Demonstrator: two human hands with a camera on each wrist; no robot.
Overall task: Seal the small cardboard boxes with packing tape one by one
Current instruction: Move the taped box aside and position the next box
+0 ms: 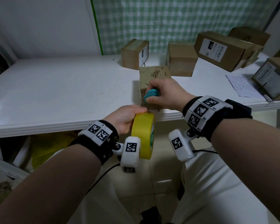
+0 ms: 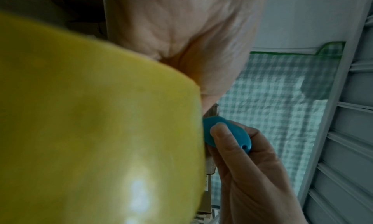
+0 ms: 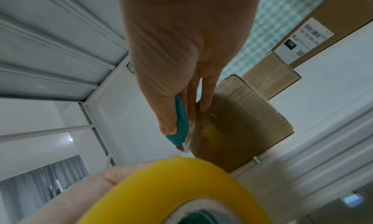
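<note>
A small cardboard box (image 1: 153,75) stands at the front edge of the white table (image 1: 55,88), with clear tape over its top and near face. My left hand (image 1: 128,117) grips a yellow tape roll (image 1: 143,135) just below the table edge, a strip of tape running up to the box. My right hand (image 1: 162,94) pinches a small teal cutter (image 1: 151,93) against the box's near face. In the right wrist view the teal cutter (image 3: 181,125) has its blade at the taut clear tape, above the yellow tape roll (image 3: 173,189). The left wrist view is mostly filled by the tape roll (image 2: 96,131).
Several more cardboard boxes (image 1: 134,54) (image 1: 181,59) (image 1: 223,50) stand at the back and right of the table, some with white labels. A printed paper sheet (image 1: 242,85) lies at the right. A green checked curtain (image 1: 176,18) hangs behind.
</note>
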